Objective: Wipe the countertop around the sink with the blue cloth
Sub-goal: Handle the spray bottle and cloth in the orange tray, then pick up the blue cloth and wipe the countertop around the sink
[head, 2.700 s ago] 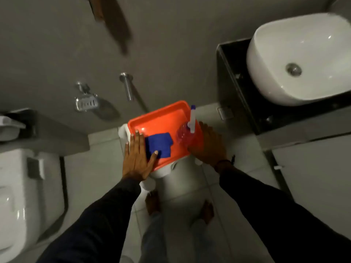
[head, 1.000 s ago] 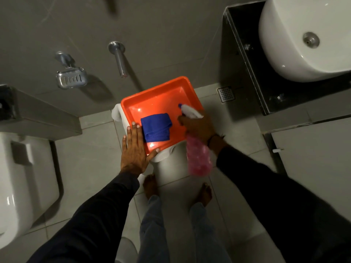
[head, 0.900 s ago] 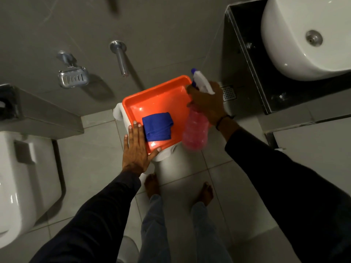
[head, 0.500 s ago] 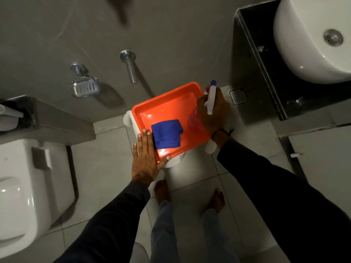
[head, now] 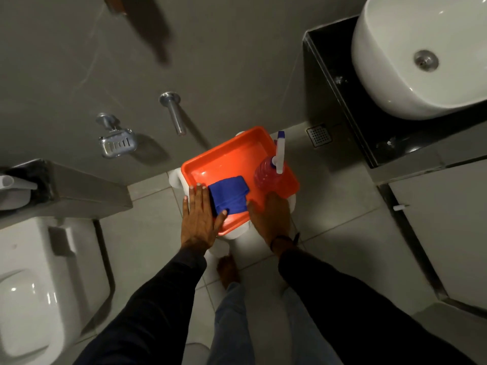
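Note:
The folded blue cloth [head: 229, 196] lies in the near part of an orange tray [head: 224, 162] that sits on a white stool [head: 245, 241]. A pink spray bottle [head: 266, 172] with a white nozzle stands upright in the tray's right corner. My left hand [head: 200, 219] lies flat on the tray's near left rim, its thumb touching the cloth. My right hand [head: 271, 219] rests palm down on the near right rim, just below the bottle and not holding it. The white sink [head: 395, 75] sits on a black countertop [head: 332, 83] at the upper right.
A toilet [head: 31, 285] stands at the left, with a grey ledge above it. A metal soap dish [head: 117, 143] and a wall spout [head: 174, 111] stick out of the grey wall. A floor drain [head: 319, 135] lies by the vanity, and white cabinet doors [head: 448, 219] fill the right.
My right hand lifted the spray bottle, set it upright in the tray's right corner, let go and came down onto the near rim. The left hand stayed on the tray.

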Demonstrator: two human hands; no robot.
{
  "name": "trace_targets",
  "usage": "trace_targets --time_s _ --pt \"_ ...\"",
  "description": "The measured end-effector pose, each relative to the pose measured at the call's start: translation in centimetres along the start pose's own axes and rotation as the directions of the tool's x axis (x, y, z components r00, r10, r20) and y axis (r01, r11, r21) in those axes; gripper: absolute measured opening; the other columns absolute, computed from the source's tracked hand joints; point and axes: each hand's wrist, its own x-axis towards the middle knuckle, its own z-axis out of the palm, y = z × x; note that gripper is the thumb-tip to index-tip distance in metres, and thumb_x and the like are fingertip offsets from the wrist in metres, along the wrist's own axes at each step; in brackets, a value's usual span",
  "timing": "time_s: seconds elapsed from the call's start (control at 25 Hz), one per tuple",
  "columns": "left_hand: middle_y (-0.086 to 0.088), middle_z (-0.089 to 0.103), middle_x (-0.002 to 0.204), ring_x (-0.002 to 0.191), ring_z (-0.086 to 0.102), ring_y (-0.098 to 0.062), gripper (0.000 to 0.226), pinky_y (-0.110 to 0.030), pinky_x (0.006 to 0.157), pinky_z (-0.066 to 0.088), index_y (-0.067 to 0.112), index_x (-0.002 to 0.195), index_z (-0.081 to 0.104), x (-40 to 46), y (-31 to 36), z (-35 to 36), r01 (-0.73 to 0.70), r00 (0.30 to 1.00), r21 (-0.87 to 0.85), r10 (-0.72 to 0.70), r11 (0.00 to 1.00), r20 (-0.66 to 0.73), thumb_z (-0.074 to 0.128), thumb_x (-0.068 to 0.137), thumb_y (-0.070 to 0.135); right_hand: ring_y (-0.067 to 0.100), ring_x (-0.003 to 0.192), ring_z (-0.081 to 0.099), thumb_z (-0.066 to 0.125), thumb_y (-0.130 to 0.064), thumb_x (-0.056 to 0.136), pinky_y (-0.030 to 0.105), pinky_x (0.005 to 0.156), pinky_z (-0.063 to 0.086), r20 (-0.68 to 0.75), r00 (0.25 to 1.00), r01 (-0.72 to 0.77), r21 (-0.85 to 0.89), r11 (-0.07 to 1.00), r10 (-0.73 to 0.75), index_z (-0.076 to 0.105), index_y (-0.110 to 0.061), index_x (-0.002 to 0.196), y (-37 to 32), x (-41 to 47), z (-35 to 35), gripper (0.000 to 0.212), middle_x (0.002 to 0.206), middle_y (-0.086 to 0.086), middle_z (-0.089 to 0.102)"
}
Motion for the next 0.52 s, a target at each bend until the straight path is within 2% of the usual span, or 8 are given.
trace_targets --time_s 0.08,0.16,0.28,0.36,0.44,0.52 --pt "-0.023 0.028 0.164 0.156 0.017 -0.039 0.067 -0.053 0.129 0.01 -0.001 0.157 0.024 2.6 -0.2 -1.0 -0.076 0.996 0.089 0.079 0.993 -0.035 0.036 0.104 0.039 0.038 0.107 0.064 0.064 -0.041 0.092 0.045 0.093 0.051 0.074 0.994 0.082 -0.088 0.993 -0.076 0.067 -0.002 0.109 -1.2 1.3 1.6 0.043 0.109 0.02 0.07" --pt "-0.025 0.041 0.155 0.153 0.024 -0.041 0.057 -0.052 0.129 0.01 -0.002 0.15 0.036 5.5 -0.2 -1.7 -0.132 0.991 0.164 0.13 0.978 0.025 0.036 0.104 0.03 0.04 0.106 0.065 0.063 -0.038 0.093 0.046 0.092 0.052 0.122 0.987 0.125 -0.136 0.983 -0.109 0.068 0.001 0.107 -2.3 2.9 2.9 0.042 0.108 0.022 0.072" --pt "-0.024 0.054 0.141 0.141 0.041 -0.04 0.049 -0.05 0.129 0.007 0.0 0.142 0.045 8.2 0.6 -1.2 -0.208 0.971 0.312 0.158 0.927 0.18 0.039 0.101 0.026 0.042 0.114 0.062 0.065 -0.035 0.093 0.046 0.097 0.05 0.196 0.98 0.043 -0.125 0.991 -0.018 0.066 0.004 0.113 -2.1 4.5 4.8 0.044 0.119 0.024 0.069" --pt "-0.022 0.058 0.13 0.128 0.05 -0.039 0.046 -0.052 0.129 0.007 -0.001 0.135 0.049 8.9 1.2 -0.8 -0.221 0.968 0.383 0.152 0.897 0.201 0.046 0.095 0.022 0.042 0.12 0.06 0.068 -0.03 0.092 0.045 0.099 0.049 0.218 0.975 -0.021 -0.068 0.997 0.036 0.064 0.005 0.117 -1.9 5.0 5.7 0.043 0.124 0.025 0.066" --pt "-0.022 0.059 0.124 0.123 0.052 -0.039 0.047 -0.053 0.128 0.006 -0.002 0.13 0.054 9.2 1.7 -1.0 -0.226 0.97 0.38 0.169 0.897 0.178 0.056 0.089 0.021 0.042 0.119 0.061 0.07 -0.024 0.09 0.043 0.096 0.048 0.201 0.977 -0.074 -0.012 0.997 0.075 0.064 0.005 0.116 -2.0 5.6 6.1 0.04 0.124 0.024 0.067" --pt "-0.023 0.062 0.12 0.12 0.054 -0.039 0.045 -0.052 0.127 0.009 -0.002 0.122 0.06 9.1 2.0 -2.0 -0.172 0.979 0.251 0.136 0.953 0.154 0.065 0.083 0.021 0.042 0.112 0.064 0.072 -0.021 0.087 0.041 0.088 0.051 0.188 0.979 -0.085 0.032 0.996 0.078 0.067 0.004 0.11 -2.1 5.5 5.3 0.035 0.117 0.024 0.07"
